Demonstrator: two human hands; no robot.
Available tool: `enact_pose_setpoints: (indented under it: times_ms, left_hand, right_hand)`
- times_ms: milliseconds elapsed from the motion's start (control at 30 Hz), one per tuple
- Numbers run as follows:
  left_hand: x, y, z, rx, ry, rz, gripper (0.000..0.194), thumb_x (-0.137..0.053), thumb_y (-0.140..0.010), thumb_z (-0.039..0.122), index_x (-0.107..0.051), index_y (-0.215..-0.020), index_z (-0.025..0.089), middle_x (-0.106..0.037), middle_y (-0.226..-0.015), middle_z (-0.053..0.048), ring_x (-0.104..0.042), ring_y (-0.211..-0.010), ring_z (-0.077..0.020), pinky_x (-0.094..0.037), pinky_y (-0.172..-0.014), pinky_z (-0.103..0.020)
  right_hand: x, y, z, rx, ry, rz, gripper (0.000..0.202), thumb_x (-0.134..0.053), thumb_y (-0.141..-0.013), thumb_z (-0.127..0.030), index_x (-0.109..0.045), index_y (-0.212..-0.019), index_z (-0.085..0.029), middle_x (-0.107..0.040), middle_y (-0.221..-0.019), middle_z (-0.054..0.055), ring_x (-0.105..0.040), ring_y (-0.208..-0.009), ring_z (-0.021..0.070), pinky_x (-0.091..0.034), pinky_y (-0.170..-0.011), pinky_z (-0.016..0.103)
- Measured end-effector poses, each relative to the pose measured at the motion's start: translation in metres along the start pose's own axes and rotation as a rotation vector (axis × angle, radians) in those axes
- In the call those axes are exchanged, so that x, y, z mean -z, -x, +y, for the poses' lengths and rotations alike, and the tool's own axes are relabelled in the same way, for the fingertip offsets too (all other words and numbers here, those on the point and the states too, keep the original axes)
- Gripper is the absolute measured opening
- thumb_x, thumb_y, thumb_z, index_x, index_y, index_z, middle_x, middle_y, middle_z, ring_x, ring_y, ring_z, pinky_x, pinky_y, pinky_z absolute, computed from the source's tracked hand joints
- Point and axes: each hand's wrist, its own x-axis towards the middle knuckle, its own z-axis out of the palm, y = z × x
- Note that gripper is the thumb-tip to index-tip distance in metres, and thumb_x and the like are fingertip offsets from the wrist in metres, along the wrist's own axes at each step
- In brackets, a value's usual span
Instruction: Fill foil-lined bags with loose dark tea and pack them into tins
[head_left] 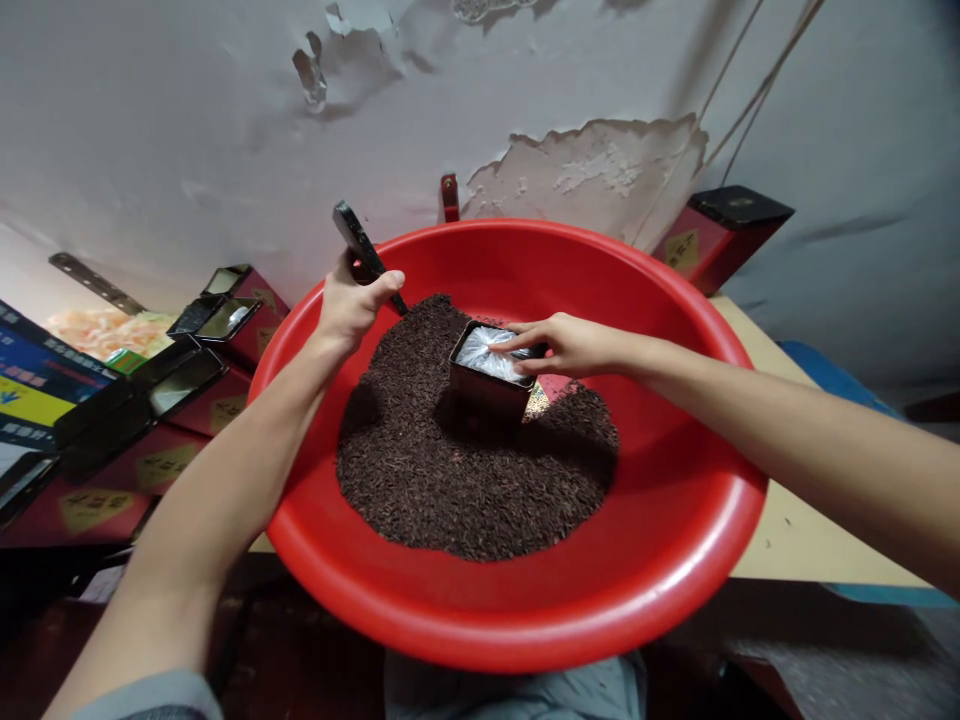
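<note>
In the head view, loose dark tea leaves [465, 490] lie heaped in a wide red plastic basin [510, 630]. A rectangular tin [491, 400] stands among the leaves, its top uncovered and a clear plastic bag [484, 350] filling its mouth. My right hand [566, 345] reaches in from the right, with fingers extended and apart, the fingertips touching the bag. On the left, above the basin's rim, my left hand [352, 305] is closed around a flat black lid [360, 240], seen nearly edge-on. The lid's lower end reaches the tea leaves.
Several red tins with black lids [169, 450] crowd the left side, beside a blue and yellow box [37, 385]. Another red tin [712, 240] stands behind the basin on the right. A pale tabletop [802, 540] supports the basin, against a peeling wall [592, 165].
</note>
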Motion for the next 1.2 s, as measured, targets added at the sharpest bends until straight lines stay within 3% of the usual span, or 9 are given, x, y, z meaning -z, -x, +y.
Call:
enact_pose_setpoints:
  times_ms: [133,233,333,467,700,933,1000,1100,1200]
  left_hand:
    - [0.001,0.006,0.004,0.143,0.174,-0.045,0.049,-0.088,-0.06,0.038,-0.059,-0.096,0.024,-0.068,-0.1,-0.001,-0.069,-0.097,-0.0191,-0.063,-0.087,-0.034]
    - [0.001,0.014,0.014,0.288,0.351,-0.115,0.05,-0.087,-0.061,0.046,-0.058,-0.096,0.024,-0.068,-0.101,-0.002,-0.07,-0.106,-0.0227,-0.064,-0.089,-0.038]
    - [0.0,0.02,0.024,0.397,0.504,-0.163,0.049,-0.088,-0.062,0.05,-0.059,-0.092,0.023,-0.068,-0.093,-0.001,-0.072,-0.105,-0.0244,-0.065,-0.09,-0.044]
    - [0.0,0.023,0.029,0.399,0.576,-0.193,0.047,-0.094,-0.057,0.035,-0.06,-0.087,0.022,-0.067,-0.086,0.003,-0.071,-0.094,-0.018,-0.064,-0.094,-0.044]
    - [-0.003,0.021,0.025,0.284,0.496,-0.152,0.047,-0.094,-0.056,0.038,-0.065,-0.088,0.021,-0.069,-0.091,0.0,-0.071,-0.095,-0.0199,-0.064,-0.089,-0.044]
    - [-0.003,0.016,0.015,-0.002,0.235,-0.111,0.052,-0.092,-0.06,0.049,-0.066,-0.095,0.022,-0.071,-0.093,-0.002,-0.07,-0.091,-0.0199,-0.059,-0.086,-0.036]
    - [0.001,0.016,0.017,-0.074,0.131,-0.18,0.061,-0.093,-0.059,0.052,-0.065,-0.104,0.022,-0.072,-0.102,-0.004,-0.07,-0.096,-0.022,-0.059,-0.088,-0.037]
    - [0.002,0.015,0.027,-0.219,-0.125,-0.388,0.08,-0.094,-0.057,0.054,-0.062,-0.121,0.02,-0.071,-0.118,-0.009,-0.069,-0.109,-0.0278,-0.057,-0.099,-0.043]
    - [-0.009,0.014,0.036,-0.416,-0.399,-0.583,0.094,-0.091,-0.06,0.053,-0.054,-0.14,0.018,-0.067,-0.13,-0.013,-0.064,-0.12,-0.0334,-0.053,-0.108,-0.048]
  right_hand:
    - [0.001,-0.001,-0.004,-0.046,-0.004,-0.025,0.046,-0.073,-0.095,-0.02,-0.073,-0.14,-0.028,-0.071,-0.143,0.006,-0.074,-0.121,0.0234,-0.056,-0.104,0.031]
    - [0.004,-0.001,-0.009,-0.076,0.002,-0.044,0.048,-0.073,-0.095,-0.023,-0.071,-0.143,-0.026,-0.066,-0.149,0.007,-0.072,-0.126,0.0243,-0.054,-0.107,0.031]
    - [0.006,-0.001,-0.011,-0.081,0.002,-0.069,0.049,-0.072,-0.096,-0.027,-0.068,-0.145,-0.025,-0.063,-0.152,0.007,-0.069,-0.132,0.0243,-0.051,-0.111,0.03]
    - [0.006,-0.001,-0.011,-0.1,-0.004,-0.077,0.051,-0.072,-0.096,-0.028,-0.067,-0.147,-0.026,-0.06,-0.154,0.006,-0.065,-0.138,0.0252,-0.049,-0.115,0.031]
    - [0.006,-0.001,-0.013,-0.113,-0.026,-0.079,0.051,-0.071,-0.096,-0.027,-0.067,-0.147,-0.027,-0.057,-0.158,0.005,-0.058,-0.146,0.0258,-0.046,-0.121,0.033]
    - [0.007,0.0,-0.015,-0.143,-0.014,-0.096,0.052,-0.071,-0.097,-0.028,-0.067,-0.148,-0.025,-0.057,-0.159,0.007,-0.055,-0.148,0.0271,-0.045,-0.121,0.034]
    - [0.006,-0.001,-0.013,-0.128,-0.026,-0.079,0.051,-0.07,-0.097,-0.029,-0.067,-0.148,-0.026,-0.057,-0.159,0.007,-0.056,-0.147,0.0266,-0.046,-0.12,0.034]
    - [0.004,-0.002,-0.007,-0.085,-0.044,-0.058,0.05,-0.071,-0.096,-0.03,-0.068,-0.147,-0.026,-0.061,-0.155,0.006,-0.061,-0.142,0.025,-0.047,-0.117,0.032]
    - [0.005,-0.005,-0.002,-0.053,-0.069,-0.047,0.05,-0.071,-0.095,-0.028,-0.07,-0.145,-0.024,-0.067,-0.149,0.007,-0.067,-0.134,0.0244,-0.049,-0.113,0.031]
